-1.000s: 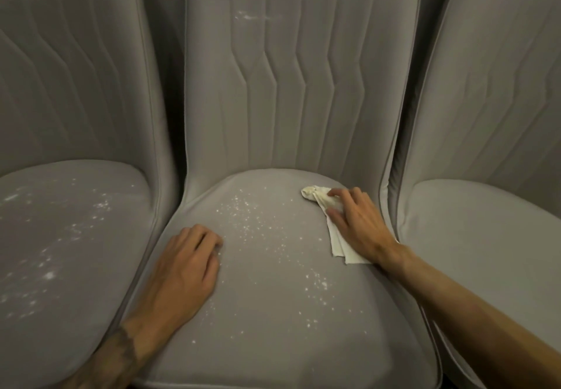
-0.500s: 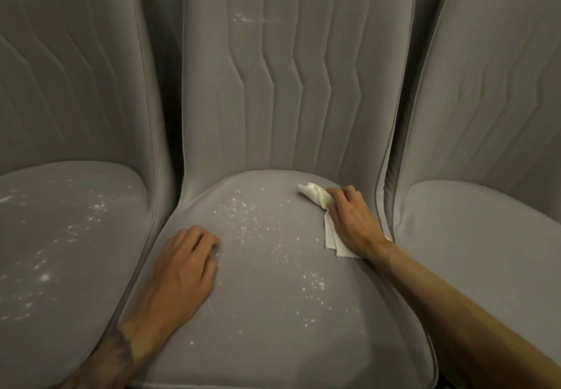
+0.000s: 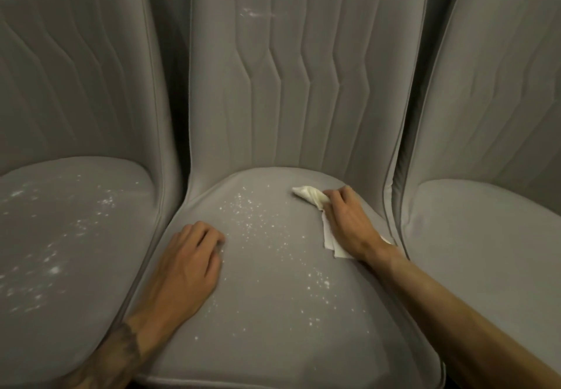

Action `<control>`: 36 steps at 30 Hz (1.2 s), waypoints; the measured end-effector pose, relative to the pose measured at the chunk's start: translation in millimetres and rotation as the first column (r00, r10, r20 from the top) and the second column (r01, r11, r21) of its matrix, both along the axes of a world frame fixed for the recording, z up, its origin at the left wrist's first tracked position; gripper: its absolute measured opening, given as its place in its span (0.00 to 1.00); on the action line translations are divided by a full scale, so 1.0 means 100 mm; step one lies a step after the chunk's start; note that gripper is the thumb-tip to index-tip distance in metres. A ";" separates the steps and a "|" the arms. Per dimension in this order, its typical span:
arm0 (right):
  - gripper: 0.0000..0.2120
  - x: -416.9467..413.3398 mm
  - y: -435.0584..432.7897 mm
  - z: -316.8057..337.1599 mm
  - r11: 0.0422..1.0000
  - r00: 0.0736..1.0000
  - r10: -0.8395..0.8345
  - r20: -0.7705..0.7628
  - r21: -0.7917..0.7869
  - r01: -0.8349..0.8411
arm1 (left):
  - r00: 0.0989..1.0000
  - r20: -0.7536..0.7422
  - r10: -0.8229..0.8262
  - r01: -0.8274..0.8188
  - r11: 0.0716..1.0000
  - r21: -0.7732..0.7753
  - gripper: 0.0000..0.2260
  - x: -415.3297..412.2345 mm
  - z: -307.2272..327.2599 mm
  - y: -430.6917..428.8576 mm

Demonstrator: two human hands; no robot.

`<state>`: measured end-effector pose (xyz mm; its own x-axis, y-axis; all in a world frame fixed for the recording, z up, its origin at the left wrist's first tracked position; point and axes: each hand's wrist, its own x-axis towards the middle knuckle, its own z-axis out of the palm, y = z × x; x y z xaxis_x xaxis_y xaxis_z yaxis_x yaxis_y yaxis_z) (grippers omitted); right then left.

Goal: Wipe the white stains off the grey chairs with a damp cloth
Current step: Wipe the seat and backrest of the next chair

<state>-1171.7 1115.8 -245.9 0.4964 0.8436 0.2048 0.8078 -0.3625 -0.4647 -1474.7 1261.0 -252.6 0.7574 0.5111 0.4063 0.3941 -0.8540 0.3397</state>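
Wiping underway: the right hand (image 3: 349, 224), fingers curled on the cloth (image 3: 312, 197), pressed it at the middle seat's (image 3: 273, 312) far right; left hand (image 3: 188, 264) lay flat, fingers together. Next sweep should run leftward over the stains (image 3: 252, 215).

Right hand (image 3: 349, 224) apparently presses cloth (image 3: 312, 195)

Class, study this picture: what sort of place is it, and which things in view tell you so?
Probably an indoor dining or seating area, though no table shows. Three matching grey upholstered chairs stand side by side: left chair, middle chair, right chair. Little else is visible.
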 end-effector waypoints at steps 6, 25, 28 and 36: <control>0.14 0.16 -0.04 -0.01 0.993 0.987 0.112 0.112 -0.042 -0.108 | 1.000 -0.018 0.009 -0.009 1.000 -0.026 0.06 -0.01 0.01 -0.01; 0.07 -0.11 0.67 -0.01 0.996 0.999 -0.026 0.045 0.092 0.022 | 0.986 -0.164 0.033 -0.002 0.983 0.184 0.09 -0.28 0.10 0.62; 0.07 -0.45 0.72 -0.03 0.992 0.993 0.109 0.039 0.052 -0.111 | 0.986 -0.165 -0.008 0.036 0.986 0.164 0.07 -0.29 0.06 0.68; 0.11 -0.09 0.37 0.07 0.968 0.966 -0.251 0.059 0.009 0.251 | 0.995 -0.100 -0.030 0.042 0.991 0.125 0.06 -0.25 -0.04 0.82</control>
